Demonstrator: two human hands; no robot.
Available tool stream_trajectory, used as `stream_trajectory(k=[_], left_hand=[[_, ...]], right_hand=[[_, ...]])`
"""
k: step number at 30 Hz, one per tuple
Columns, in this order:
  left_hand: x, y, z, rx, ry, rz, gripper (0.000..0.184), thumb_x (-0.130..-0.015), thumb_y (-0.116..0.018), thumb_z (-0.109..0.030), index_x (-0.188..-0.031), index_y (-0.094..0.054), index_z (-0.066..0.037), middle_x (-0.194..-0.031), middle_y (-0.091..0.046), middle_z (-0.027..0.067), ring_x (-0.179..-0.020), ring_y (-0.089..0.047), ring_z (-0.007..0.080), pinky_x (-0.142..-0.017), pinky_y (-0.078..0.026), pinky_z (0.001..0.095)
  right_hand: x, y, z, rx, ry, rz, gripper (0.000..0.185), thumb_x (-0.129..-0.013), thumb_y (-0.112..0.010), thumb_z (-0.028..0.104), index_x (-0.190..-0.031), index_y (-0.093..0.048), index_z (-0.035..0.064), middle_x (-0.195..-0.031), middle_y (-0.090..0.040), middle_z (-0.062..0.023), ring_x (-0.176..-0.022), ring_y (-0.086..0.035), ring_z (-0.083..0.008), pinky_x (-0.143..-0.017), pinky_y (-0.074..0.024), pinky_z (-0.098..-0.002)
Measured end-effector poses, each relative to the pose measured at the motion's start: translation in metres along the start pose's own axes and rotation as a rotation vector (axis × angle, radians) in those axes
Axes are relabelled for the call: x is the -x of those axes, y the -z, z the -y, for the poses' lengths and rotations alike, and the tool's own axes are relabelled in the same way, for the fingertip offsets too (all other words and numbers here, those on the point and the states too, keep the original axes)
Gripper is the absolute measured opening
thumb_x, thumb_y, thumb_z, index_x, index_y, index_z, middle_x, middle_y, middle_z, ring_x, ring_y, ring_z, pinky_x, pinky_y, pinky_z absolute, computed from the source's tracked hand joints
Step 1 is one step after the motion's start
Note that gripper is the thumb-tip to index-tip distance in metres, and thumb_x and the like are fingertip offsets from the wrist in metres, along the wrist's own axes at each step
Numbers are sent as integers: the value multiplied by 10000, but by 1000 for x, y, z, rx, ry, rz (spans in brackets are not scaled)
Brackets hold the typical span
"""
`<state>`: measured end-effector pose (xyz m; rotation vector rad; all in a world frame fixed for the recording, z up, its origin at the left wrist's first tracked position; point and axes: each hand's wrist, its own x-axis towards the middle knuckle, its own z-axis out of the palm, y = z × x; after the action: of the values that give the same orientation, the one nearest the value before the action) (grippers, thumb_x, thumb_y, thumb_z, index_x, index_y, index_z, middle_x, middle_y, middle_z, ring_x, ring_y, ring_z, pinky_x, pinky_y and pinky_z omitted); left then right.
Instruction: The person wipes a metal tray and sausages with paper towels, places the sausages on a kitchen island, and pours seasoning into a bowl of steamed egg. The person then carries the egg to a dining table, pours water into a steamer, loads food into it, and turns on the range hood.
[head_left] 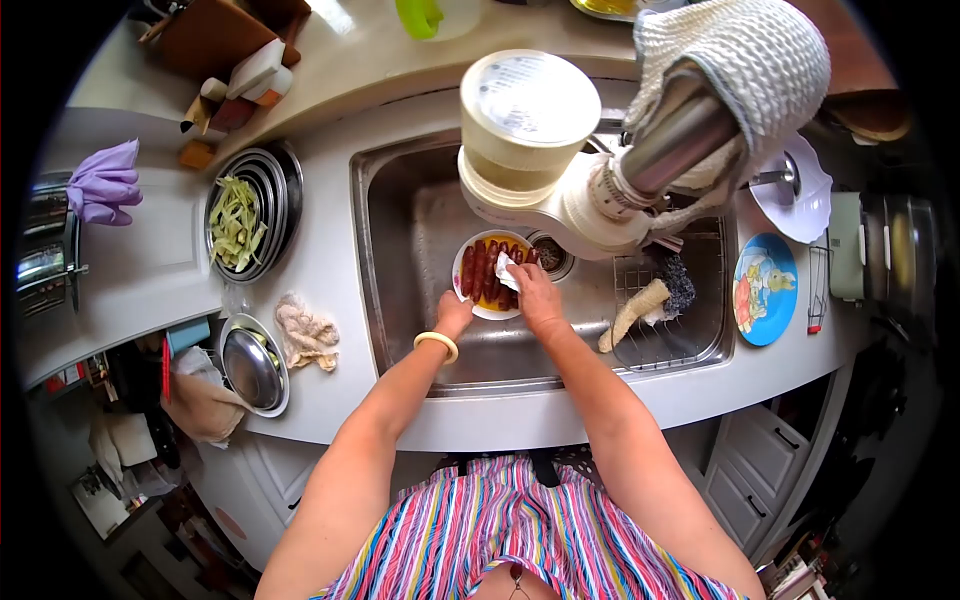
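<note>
Centre of frame: a round white plate with a yellow inner face (457,264), low in the brushed-steel rectangular sink (415,200), just left of the round metal drain (551,256). On it, a row of dark red, slim sausages (481,270), side by side.

Your left hand (456,314) is closed on the plate's lower-left rim. Your right hand (538,297) pinches a small crumpled white wad, paper or cloth (506,271), against the sausages at right; you bring the fingers close together.

Handling, by judgement: sausages fairly light, firm with some give, likely slick and apt to roll; pinch each around its middle, gently, to spare the skin. Plate looks stiff, perhaps breakable; rim is your best hold, thumb above, fingers beneath. The wad should be soft, nearly weightless, prone to tearing if paper and wet.
</note>
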<state>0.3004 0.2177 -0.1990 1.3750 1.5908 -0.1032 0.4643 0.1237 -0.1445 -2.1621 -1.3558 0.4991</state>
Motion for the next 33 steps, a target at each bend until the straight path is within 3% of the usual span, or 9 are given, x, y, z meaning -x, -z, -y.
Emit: stream_trajectory(k=[2,5,16,33], left_hand=[[-14,-7,20,-60,-8,-32,315,-744,-636,-160,-977,-571,41,-941,-624,228,-880,-618,348,-783,-476,391],[-3,2,2,-122,30,0,371,-730,-658,-215,-1002,-581,26,-1006,-608,237,-999,-561,380,-872,-428,405],[38,23,-65,-383,-36,-74,384,-699,-675,-267,-953,-617,15,-982,-614,240,-957,-581,378,-843,-449,414],[48,30,-100,-516,-70,-61,404,-685,-648,-259,-968,-612,27,-985,-605,263,-970,-574,389,-853,-447,423]], right_hand=[[3,1,1,-14,-33,9,303,-809,-461,57,-1075,-563,159,-1021,-541,-58,-959,-534,-267,-819,-463,-367],[4,5,1,-31,-82,15,324,-800,-462,38,-1083,-558,162,-1025,-544,-65,-961,-536,-279,-821,-459,-378],[4,2,-11,-166,-159,-57,408,-725,-492,-47,-1083,-547,142,-1044,-558,-90,-969,-534,-312,-829,-441,-401],[0,5,-16,-250,-280,-73,388,-727,-512,-13,-1085,-548,133,-1070,-567,-104,-995,-533,-320,-852,-435,-404]])
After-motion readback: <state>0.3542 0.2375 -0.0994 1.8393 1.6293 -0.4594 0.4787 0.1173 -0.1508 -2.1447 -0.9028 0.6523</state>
